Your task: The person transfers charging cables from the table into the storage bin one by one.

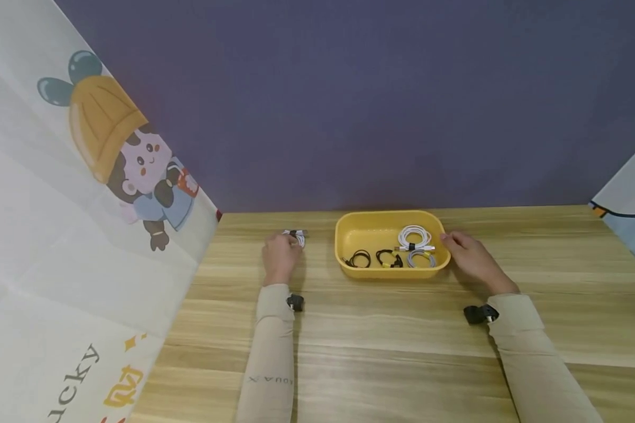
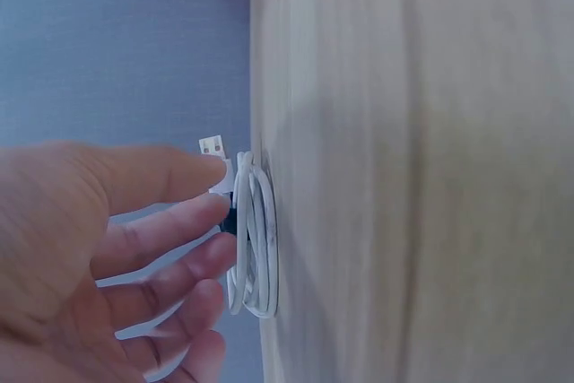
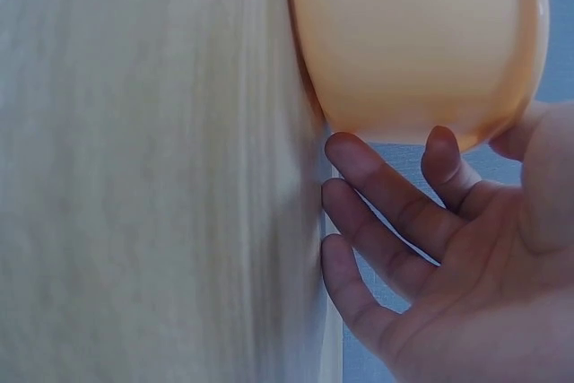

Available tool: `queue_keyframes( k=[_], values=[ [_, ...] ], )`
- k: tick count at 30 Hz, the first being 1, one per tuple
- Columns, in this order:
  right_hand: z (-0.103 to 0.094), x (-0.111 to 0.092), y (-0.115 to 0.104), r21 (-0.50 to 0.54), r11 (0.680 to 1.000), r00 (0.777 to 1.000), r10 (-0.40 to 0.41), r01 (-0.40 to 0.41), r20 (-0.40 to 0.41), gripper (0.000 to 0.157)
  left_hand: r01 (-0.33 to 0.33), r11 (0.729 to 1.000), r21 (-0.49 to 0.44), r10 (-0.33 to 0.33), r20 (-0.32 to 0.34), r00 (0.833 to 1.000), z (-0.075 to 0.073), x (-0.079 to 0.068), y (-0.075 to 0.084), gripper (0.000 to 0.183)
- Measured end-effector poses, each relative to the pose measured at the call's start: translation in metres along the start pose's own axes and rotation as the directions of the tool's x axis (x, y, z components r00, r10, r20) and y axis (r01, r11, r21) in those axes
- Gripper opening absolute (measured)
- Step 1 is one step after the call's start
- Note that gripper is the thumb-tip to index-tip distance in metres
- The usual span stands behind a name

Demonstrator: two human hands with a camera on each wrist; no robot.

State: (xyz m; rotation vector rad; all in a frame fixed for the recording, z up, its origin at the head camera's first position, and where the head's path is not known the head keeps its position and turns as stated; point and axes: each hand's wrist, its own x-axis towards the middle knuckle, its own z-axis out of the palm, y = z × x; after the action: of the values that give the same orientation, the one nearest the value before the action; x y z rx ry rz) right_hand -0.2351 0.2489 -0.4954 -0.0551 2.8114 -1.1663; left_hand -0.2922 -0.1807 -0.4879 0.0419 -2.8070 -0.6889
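Observation:
On the left, a coiled white USB cable (image 2: 256, 248) with a black strap lies on the wooden table. My left hand (image 1: 283, 254) reaches down over it. In the left wrist view the thumb and fingertips are right at the coil and its USB plug (image 2: 212, 147), and the fingers are loosely bent and spread apart. A yellow bin (image 1: 388, 274) stands to the right. At its right end my right hand (image 1: 471, 257) holds the rim, thumb over the edge and index finger against the outer wall. The other fingers (image 3: 345, 266) reach down close to the tabletop.
Inside the bin are a white cable coil (image 1: 404, 236), a grey cable coil (image 1: 430, 260) and two dark cable coils, one black (image 1: 361, 254) and one black with yellow (image 1: 383, 254). A dark blue partition (image 1: 349, 106) rises behind the table. A printed white sheet (image 1: 32, 205) borders the left side.

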Motion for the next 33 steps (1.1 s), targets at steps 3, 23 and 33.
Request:
queue_keyframes(
  k=[3, 23, 33],
  values=[
    [0.0001, 0.001, -0.001, 0.0, 1.0, 1.0, -0.006, 0.006, 0.001, 0.061, 0.005, 1.0, 0.005, -0.005, 0.038, 0.999, -0.0014, 0.0001, -0.001, 0.011],
    [0.0006, -0.0009, 0.001, 0.011, 1.0, 1.0, -0.017, 0.017, -0.003, 0.057, 0.061, 0.997, -0.045, -0.054, 0.141, 0.989, -0.0002, -0.0017, -0.0044, 0.016],
    [0.0002, -0.0001, -0.0001, 0.002, 1.0, 1.0, -0.01, 0.01, 0.018, 0.061, 0.051, 0.998, -0.024, -0.047, 0.151, 0.987, -0.003, -0.0032, -0.0015, 0.016]
  ],
)
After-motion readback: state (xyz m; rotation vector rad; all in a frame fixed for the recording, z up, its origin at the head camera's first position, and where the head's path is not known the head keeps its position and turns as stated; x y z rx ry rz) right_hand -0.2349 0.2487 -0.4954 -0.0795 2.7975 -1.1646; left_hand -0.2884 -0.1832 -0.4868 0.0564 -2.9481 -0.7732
